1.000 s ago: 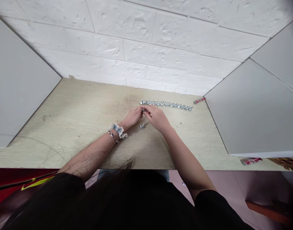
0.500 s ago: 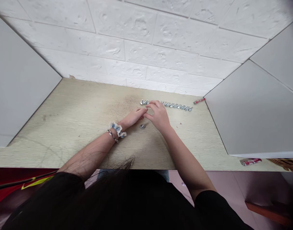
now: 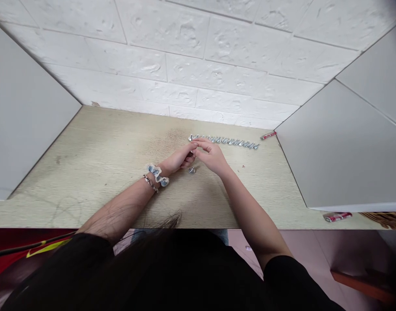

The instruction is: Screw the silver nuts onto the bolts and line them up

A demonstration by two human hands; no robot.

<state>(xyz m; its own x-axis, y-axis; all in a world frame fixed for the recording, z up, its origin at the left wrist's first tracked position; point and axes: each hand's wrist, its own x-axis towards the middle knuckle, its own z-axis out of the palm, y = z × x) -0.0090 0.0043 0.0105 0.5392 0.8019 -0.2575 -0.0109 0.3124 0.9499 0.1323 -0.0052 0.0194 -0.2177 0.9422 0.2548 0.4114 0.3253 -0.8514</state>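
My left hand [image 3: 179,159] is closed, fingers curled and thumb on top. My right hand [image 3: 212,156] meets it, thumb and forefinger pinched at the left fingertips. Something small and pale shows between the fingertips, too covered to make out. Just below the hands a single silver screw-like piece with a wide round base [image 3: 192,170] rests on the wooden tabletop [image 3: 126,147]. Behind the hands runs a row of similar silver pieces [image 3: 230,141], their stems pointing up or leaning; my right fingers hide part of its left end.
A white brick-patterned wall [image 3: 185,73] closes off the back. Grey panels stand at the left [image 3: 26,108] and right [image 3: 343,151]. One red battery [image 3: 268,136] lies by the right panel's far corner, another [image 3: 337,217] near the front edge, beside a brown woven item [image 3: 384,219].
My right hand has shifted slightly left and its fingers have closed in on my left fingertips. More of the row shows to its right. The single piece stays put.
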